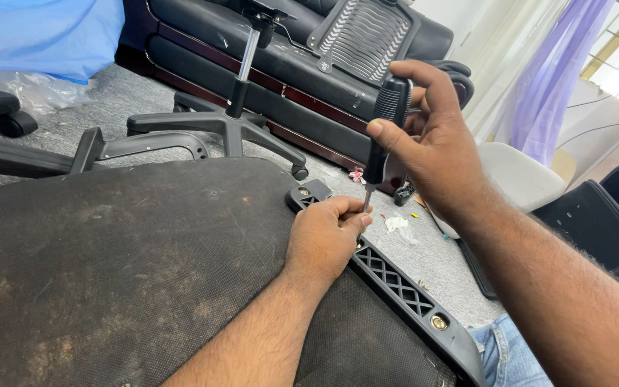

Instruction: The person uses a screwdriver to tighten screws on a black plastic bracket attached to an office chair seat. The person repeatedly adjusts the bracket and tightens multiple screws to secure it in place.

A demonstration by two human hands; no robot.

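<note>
An upturned chair seat [123, 272], covered in dusty black fabric, fills the lower left. Along its right edge runs a black plastic bracket [395, 283] with a lattice pattern and brass screw holes. My left hand [324, 233] rests on the bracket's upper end, fingers curled around the tip of a screwdriver. My right hand [431, 140] grips the black-handled screwdriver [385, 125] upright, its shaft pointing down into the bracket by my left fingers.
A black five-star chair base [231, 125] with a gas column stands behind the seat. A dark sofa [288, 57] holds a ribbed chair backrest [363, 36]. An armrest [87, 150] lies at left. Small debris lies on the grey carpet [424, 251]. Black chair parts [596, 215] lie at right.
</note>
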